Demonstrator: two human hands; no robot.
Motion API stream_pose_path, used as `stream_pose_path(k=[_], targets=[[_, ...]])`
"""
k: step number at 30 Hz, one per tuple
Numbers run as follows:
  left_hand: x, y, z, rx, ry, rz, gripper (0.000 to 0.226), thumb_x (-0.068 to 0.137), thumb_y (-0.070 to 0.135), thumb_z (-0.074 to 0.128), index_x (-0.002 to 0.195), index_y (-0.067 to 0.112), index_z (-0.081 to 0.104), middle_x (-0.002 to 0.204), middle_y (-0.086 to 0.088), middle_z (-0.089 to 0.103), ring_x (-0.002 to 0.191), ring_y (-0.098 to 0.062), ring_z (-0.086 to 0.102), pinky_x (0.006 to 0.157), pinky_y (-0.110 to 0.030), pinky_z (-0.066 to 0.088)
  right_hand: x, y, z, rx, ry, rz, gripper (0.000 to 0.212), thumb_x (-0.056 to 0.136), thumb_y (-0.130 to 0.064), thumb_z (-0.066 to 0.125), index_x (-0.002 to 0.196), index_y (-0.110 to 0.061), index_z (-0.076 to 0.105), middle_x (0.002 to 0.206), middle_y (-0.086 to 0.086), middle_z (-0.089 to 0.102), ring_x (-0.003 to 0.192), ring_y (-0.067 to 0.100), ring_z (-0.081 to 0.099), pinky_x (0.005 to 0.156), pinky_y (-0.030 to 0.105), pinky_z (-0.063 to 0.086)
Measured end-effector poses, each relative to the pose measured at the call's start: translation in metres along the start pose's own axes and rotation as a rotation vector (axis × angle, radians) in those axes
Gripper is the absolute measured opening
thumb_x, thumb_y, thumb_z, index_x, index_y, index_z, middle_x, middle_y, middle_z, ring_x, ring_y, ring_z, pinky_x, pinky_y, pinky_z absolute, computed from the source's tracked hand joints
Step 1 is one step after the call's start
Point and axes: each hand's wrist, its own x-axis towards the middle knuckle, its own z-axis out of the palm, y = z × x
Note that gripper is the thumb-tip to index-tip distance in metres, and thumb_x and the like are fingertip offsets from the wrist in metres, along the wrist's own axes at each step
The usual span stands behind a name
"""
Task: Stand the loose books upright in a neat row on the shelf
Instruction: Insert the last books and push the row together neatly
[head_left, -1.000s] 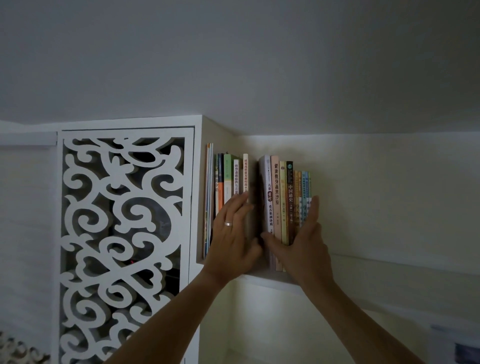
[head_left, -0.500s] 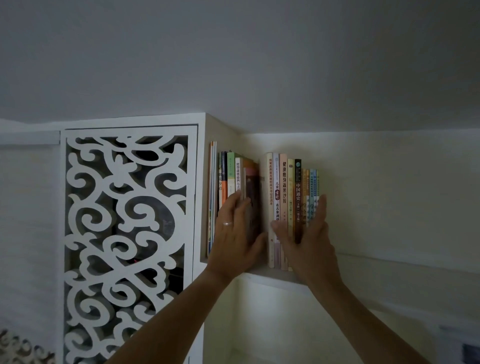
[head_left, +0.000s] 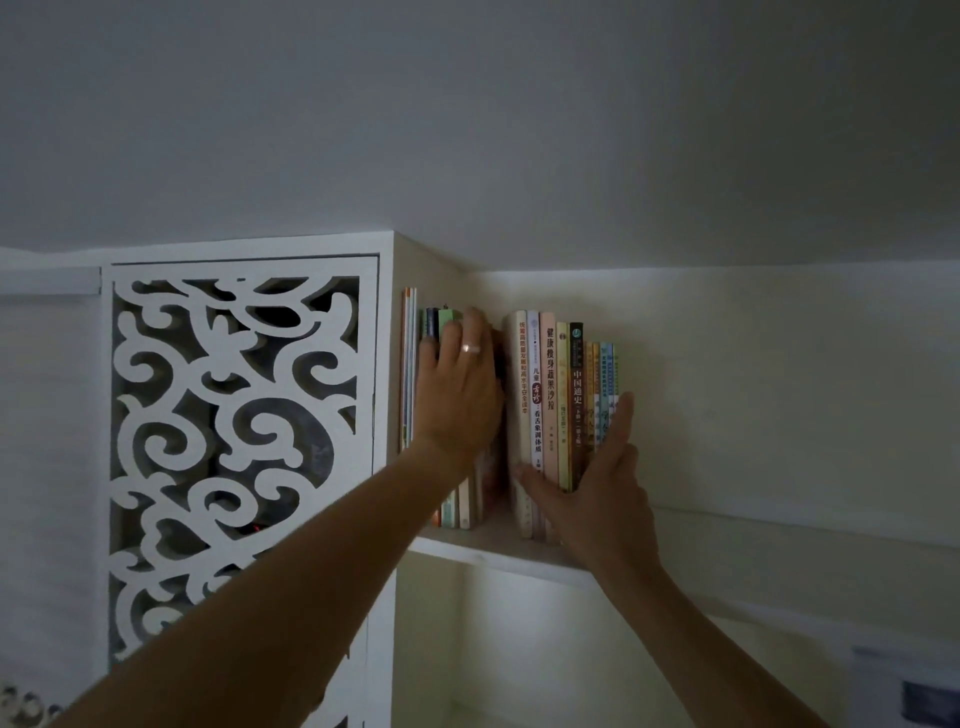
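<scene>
Standing on a high white shelf (head_left: 498, 551), close under the ceiling, are two groups of books with a dark gap between them.

Left group (head_left: 457, 512): upright against the side panel of the cabinet (head_left: 392, 364). Several thin spines stand hard against the panel; green and dark spines sit just beside them. No titles are legible here — most spines are covered by the left hand (head_left: 460, 395). That hand lies flat on the spines, fingers straight and together, pressing rather than gripping. A pale ring (head_left: 471, 348) is on one finger.

Right group (head_left: 563, 410): upright, spines facing out, touching one another. Legible vertical titles, in Chinese characters:
- pink spine (head_left: 549, 395): 健康瘦身蔬果沙拉
- dark brown spine (head_left: 576, 395): 中国通史, with a green emblem at the top
- white spine (head_left: 535, 389): begins 儿童, with a red mark beneath
- cream spine (head_left: 522, 379): red lettering, too small to read with certainty

Thinner orange, blue and pale spines close the group at its right end; their print cannot be read.

The right hand (head_left: 587, 493) brackets the lower part of this group: thumb laid across the leftmost spines, fingers (head_left: 621, 421) extended up along the outer right book. The hand is spread, not clenched.

Left of the shelf, the cabinet carries a white door (head_left: 234, 447) with cut-out scrollwork, dark behind — no writing on it.
</scene>
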Motion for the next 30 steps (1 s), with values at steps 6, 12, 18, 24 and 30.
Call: stream_pose_path(k=[6,12,18,24,30], targets=[[0.024,-0.002,-0.011,0.214,-0.116,0.005,0.052,0.089,0.032,0.066,0.134,0.009,0.053,0.144,-0.013,0.046,0.12,-0.027,0.052,0.101,-0.038,0.046,0.0,0.0,-0.001,-0.003,0.0,-0.002,0.138,0.069,-0.08,0.069,0.153,-0.034,-0.03,0.142,0.009,0.04,0.116,0.033,0.061,0.087,0.046,0.055],[0.024,0.006,-0.024,-0.139,-0.141,-0.167,0.039,0.088,0.013,0.064,0.125,0.007,0.054,0.138,-0.019,0.046,0.124,-0.037,0.046,0.102,-0.044,0.044,0.002,0.002,0.002,-0.018,0.014,-0.001,0.139,0.067,-0.08,0.069,0.153,-0.033,-0.03,0.14,0.01,0.041,0.114,0.033,0.062,0.085,0.046,0.057],[-0.004,0.012,-0.034,-0.264,0.033,-0.196,0.04,0.091,0.012,0.058,0.13,0.007,0.055,0.142,-0.022,0.044,0.129,-0.036,0.045,0.108,-0.046,0.046,0.003,0.004,0.003,-0.049,0.021,-0.018,0.14,0.068,-0.08,0.069,0.154,-0.029,-0.029,0.137,0.011,0.041,0.109,0.033,0.063,0.08,0.044,0.057],[-0.022,0.0,-0.05,-0.552,-0.032,-0.341,0.02,0.097,0.007,0.058,0.116,0.012,0.055,0.116,-0.01,0.051,0.079,-0.012,0.047,0.066,-0.014,0.039,0.005,0.005,0.006,-0.066,0.029,-0.033,0.139,0.068,-0.081,0.067,0.155,-0.028,-0.027,0.134,0.012,0.042,0.102,0.033,0.065,0.075,0.042,0.058],[0.004,-0.014,-0.085,-0.684,-0.327,-0.504,0.03,0.098,0.034,0.057,0.085,0.008,0.062,0.069,-0.007,0.069,0.056,-0.022,0.069,0.052,-0.032,0.057,0.004,0.004,0.008,-0.093,-0.003,-0.03,0.135,0.066,-0.09,0.051,0.155,-0.027,-0.029,0.132,0.011,0.042,0.094,0.029,0.065,0.068,0.035,0.054]])
